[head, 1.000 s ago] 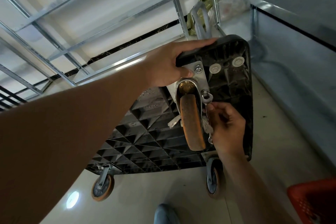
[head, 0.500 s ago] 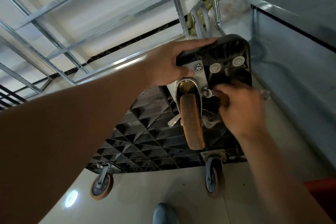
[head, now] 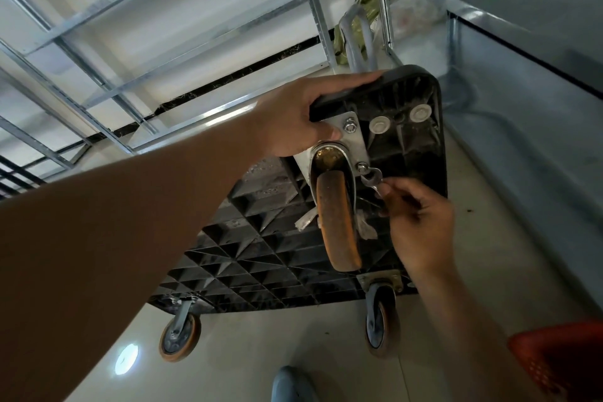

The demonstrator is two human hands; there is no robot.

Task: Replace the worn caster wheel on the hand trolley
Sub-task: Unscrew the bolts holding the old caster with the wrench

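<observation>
Left hand [head: 303,114] is gripping the top edge of the upended black trolley deck [head: 408,153], thumb pressing on the caster plate [head: 354,140]. Right hand [head: 421,222] is pinching a small wrench [head: 372,178], its open end sitting on the plate's lower nut [head: 361,168]. Worn orange caster wheel [head: 337,222] is hanging just below the plate, near the deck's upper corner. Two more casters [head: 179,333] are touching the floor [head: 244,352]. Red basket [head: 561,359] is sitting at the floor's right edge.

A black ribbed plastic trolley deck [head: 261,258] is patterned with triangular cells. A worn orange caster wheel [head: 337,222] is seen against a silver metal plate [head: 354,140]. A red mesh basket [head: 561,359] is set on a cream glossy floor [head: 261,346].
</observation>
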